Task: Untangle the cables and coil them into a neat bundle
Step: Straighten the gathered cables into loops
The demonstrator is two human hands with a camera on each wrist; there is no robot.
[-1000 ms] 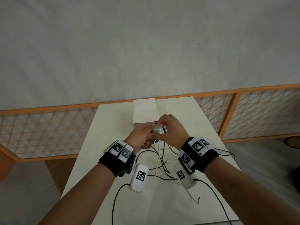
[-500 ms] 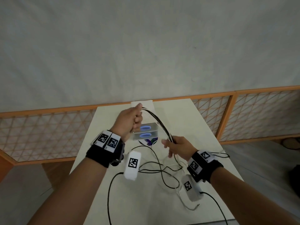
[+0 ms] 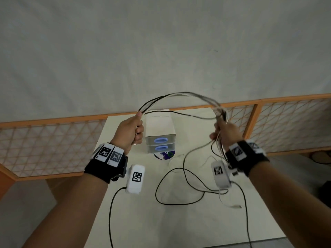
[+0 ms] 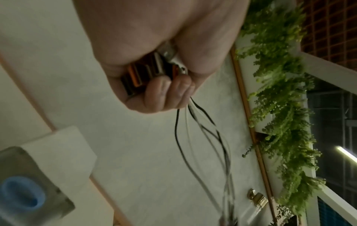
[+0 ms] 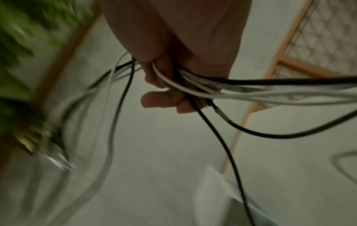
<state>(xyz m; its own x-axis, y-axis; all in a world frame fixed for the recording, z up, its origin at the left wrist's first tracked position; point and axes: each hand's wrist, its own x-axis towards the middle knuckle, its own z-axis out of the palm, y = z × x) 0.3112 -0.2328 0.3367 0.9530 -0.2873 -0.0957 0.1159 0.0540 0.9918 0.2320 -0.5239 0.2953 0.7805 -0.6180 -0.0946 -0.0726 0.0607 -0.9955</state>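
White table (image 3: 125,221) before a grey wall (image 3: 161,42) and an orange lattice rail (image 3: 44,138). Black and white cables (image 3: 180,94) arch above the table between two raised hands. The left hand (image 3: 129,131) clenches their plug ends (image 4: 146,73); the right hand (image 3: 226,133) grasps the gathered strands, whose slack trails onto the table. A white box (image 3: 159,127) stands on the table below the arch.
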